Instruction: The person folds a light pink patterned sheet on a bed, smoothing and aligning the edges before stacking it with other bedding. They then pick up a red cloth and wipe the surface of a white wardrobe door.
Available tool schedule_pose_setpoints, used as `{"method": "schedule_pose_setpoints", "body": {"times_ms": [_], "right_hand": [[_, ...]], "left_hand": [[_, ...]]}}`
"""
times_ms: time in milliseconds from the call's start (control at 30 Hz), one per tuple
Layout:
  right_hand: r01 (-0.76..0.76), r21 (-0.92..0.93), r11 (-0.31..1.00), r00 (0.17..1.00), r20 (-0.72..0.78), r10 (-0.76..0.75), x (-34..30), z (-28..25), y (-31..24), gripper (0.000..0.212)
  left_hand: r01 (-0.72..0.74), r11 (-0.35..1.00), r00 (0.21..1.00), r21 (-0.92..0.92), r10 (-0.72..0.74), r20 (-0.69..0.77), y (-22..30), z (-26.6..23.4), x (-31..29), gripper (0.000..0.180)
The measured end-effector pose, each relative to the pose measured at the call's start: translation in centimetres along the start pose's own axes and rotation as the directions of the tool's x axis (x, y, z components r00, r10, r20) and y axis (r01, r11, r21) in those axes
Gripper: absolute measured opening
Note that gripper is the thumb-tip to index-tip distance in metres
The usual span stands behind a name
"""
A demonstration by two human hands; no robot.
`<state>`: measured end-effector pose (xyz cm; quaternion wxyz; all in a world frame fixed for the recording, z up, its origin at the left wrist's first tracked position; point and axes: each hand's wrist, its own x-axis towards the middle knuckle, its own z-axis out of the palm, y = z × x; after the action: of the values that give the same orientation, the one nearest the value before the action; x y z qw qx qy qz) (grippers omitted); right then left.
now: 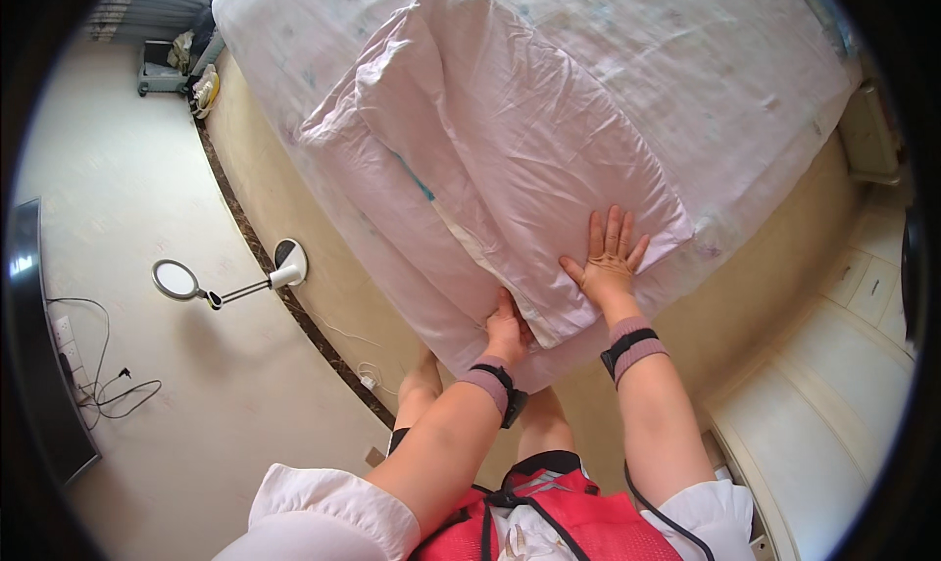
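We're resting splayed, empty right hand [610, 264] on pink cover [534, 140], likely steadying it; left hand [506, 334] hiding fingers at bed [730, 61] edge, grip unclear.

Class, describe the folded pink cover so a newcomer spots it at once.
Start at the bed, across the top. On its sheet lies the folded pink cover, the right hand spread flat on it. Unlike the flatter sheet, it is layered, with a blue strip showing.

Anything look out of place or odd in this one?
Mildly: the folded pink bedding is wrinkled and bunched at its far end, so the fold looks uneven. A black cable hangs loosely by the wall sockets. No spill shows.
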<state>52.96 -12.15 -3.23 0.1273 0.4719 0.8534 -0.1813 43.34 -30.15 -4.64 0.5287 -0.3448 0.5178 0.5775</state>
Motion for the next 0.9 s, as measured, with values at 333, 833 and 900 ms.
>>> {"method": "schedule_pose_setpoints", "body": {"times_ms": [333,833,900], "right_hand": [[-0.181,0.047,0.982,0.966,-0.177,0.186,-0.9,1.4,-2.3,0.097],[-0.544,0.138,0.828,0.791,-0.245,0.561,-6.0,9.2,-10.2,0.091],[-0.541,0.172,0.823,0.794,-0.217,0.568,-5.6,8.8,-10.5,0.090]], "left_hand": [[0.343,0.920,0.925,0.187,-0.366,0.103,2.6,-0.6,-0.4,0.060],[-0.857,-0.152,0.353,0.492,0.521,0.777,48.0,11.1,7.3,0.046],[-0.799,-0.398,0.253,0.450,0.456,0.853,48.9,12.9,7.7,0.053]]}}
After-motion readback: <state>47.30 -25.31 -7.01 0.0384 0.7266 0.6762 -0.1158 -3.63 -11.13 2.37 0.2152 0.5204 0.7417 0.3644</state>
